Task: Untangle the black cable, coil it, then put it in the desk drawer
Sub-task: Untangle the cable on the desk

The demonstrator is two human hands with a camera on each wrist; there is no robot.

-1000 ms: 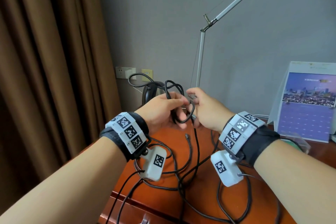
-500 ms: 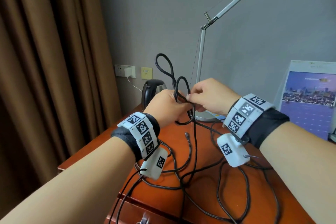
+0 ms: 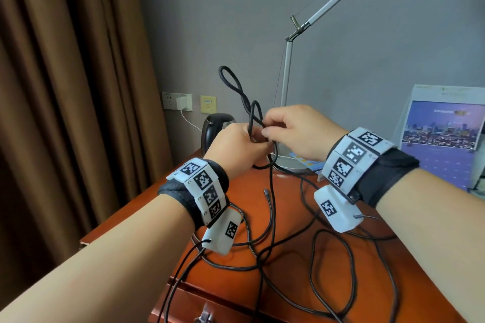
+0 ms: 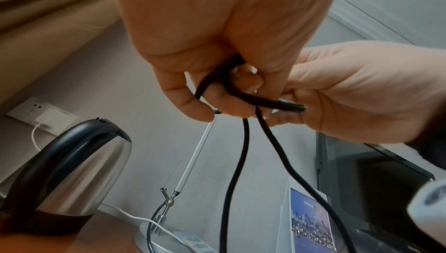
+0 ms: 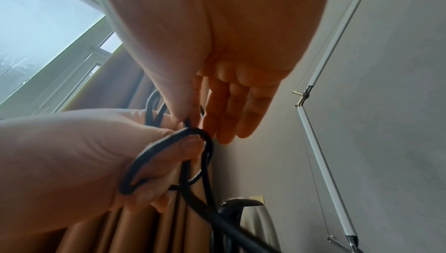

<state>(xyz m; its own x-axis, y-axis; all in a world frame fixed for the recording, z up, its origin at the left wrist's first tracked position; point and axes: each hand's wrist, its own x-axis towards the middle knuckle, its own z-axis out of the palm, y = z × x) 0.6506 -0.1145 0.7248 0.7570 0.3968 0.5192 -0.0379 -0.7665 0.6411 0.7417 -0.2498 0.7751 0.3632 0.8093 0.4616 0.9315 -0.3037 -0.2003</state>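
Note:
Both hands hold the tangled black cable [image 3: 232,84] in the air above the wooden desk [image 3: 288,207]. My left hand [image 3: 250,139] has its fingers curled round a small loop of the cable [image 4: 241,152]. My right hand [image 3: 265,130] meets it from the right. In the right wrist view its thumb and forefinger pinch a strand [image 5: 190,123] while the other fingers stay straight. Two narrow loops stick up above the hands. The rest hangs down and sprawls in loose loops over the desk, a metal plug end [image 3: 266,191] lying free. The drawer front [image 3: 189,304] shows below the desk's near edge, closed.
A black and steel kettle [image 3: 215,126] stands behind my left hand. A silver desk lamp [image 3: 287,73] has its round base [image 3: 291,162] under my right hand. A calendar [image 3: 443,134] leans at the right. Brown curtains [image 3: 65,86] hang left, by a wall socket with a white charger [image 3: 181,102].
Both hands have risen a little and drawn closer together. The cable loops that lay low beside my left hand now stand tall above the hands.

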